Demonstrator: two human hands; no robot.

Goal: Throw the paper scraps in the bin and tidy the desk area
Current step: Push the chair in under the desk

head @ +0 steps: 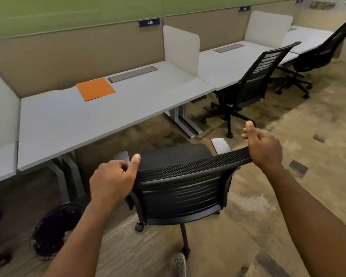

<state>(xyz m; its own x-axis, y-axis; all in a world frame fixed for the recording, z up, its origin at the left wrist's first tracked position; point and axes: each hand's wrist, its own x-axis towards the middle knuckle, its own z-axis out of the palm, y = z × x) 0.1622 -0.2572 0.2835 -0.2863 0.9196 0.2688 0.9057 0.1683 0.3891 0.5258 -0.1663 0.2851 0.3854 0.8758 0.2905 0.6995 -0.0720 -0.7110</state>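
A black mesh-backed office chair (180,188) stands on the carpet in front of a grey desk (68,120), its back towards me. My left hand (112,178) grips the left end of the backrest's top edge, thumb up. My right hand (264,146) holds the right end of that edge, thumb raised. An orange folder (95,88) lies flat on the desk near the back panel. A black bin (54,230) lined with a dark bag stands on the floor under the desk at lower left. No paper scraps show on the desk.
A white divider (181,48) separates this desk from the neighbouring desk (228,62), where a second black chair (254,84) is pushed in. A third chair (324,50) stands farther right. Metal desk legs (186,120) rise ahead. My grey shoe (178,264) shows at the bottom.
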